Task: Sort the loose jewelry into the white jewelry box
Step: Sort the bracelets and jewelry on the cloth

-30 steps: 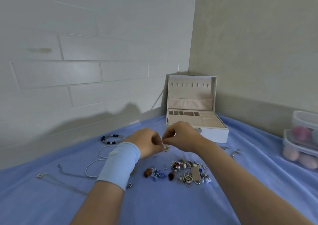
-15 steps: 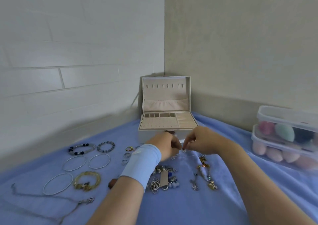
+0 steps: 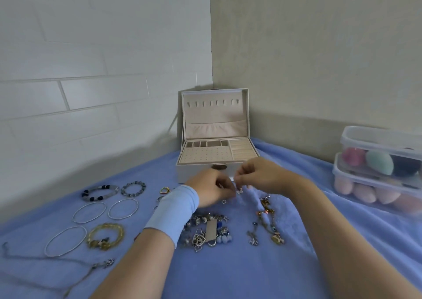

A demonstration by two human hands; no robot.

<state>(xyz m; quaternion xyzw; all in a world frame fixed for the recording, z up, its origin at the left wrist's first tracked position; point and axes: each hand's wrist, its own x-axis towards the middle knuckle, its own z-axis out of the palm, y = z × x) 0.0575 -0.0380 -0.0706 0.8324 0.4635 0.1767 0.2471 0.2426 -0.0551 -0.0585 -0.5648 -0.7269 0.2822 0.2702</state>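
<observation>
Left grip (image 3: 212, 189), right grip (image 3: 260, 175), three bangles (image 3: 89, 212) (image 3: 123, 208) (image 3: 65, 241)

Blue cloth (image 3: 228, 276), white jewelry box (image 3: 196, 169) with beige lining, pale blue wristband (image 3: 173, 209), silver bangles (image 3: 89, 212), amber-yellow bracelet (image 3: 106, 236), grey-and-black beaded bracelet (image 3: 100, 192), pink and teal sponges (image 3: 365, 161)

The jewelry box (image 3: 215, 156) stands open at the back corner of the cloth (image 3: 239, 273). Left of the box lie bracelets (image 3: 104, 187) and bangles (image 3: 89, 212); before it, a heap of small jewelry (image 3: 205, 230); right of it, two stacked containers (image 3: 376, 161).
</observation>
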